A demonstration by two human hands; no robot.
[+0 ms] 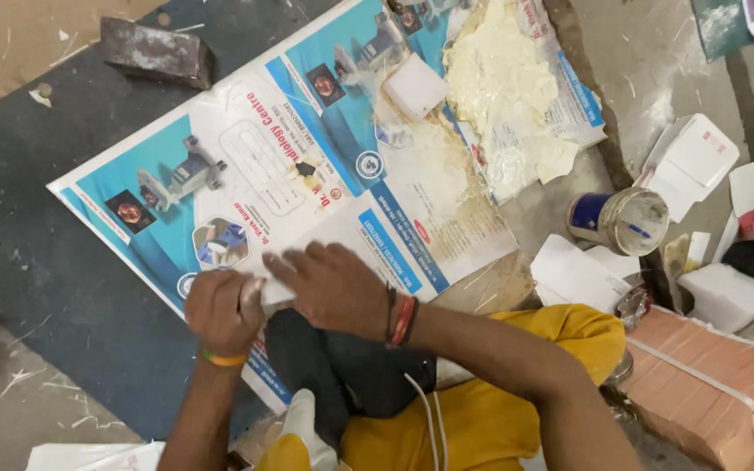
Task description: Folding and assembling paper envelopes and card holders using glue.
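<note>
My left hand (222,311) and my right hand (335,286) meet over a small white box-like piece (274,292) at the near edge of a large printed blue-and-white sheet (246,166) spread on the floor. Both hands grip the piece, the left curled at its left end, the right pressing over its top. Most of the piece is hidden under my fingers. An orange band circles my left wrist and red and black bands my right. My knee in dark cloth sits just below the hands.
A white cube (415,87) lies on the sheet near a patch of pale yellow glue (499,78). A glue tin (623,220) stands at right among white boxes (693,161). A dark metal block (159,52) rests at top left. Pink board (709,384) lies lower right.
</note>
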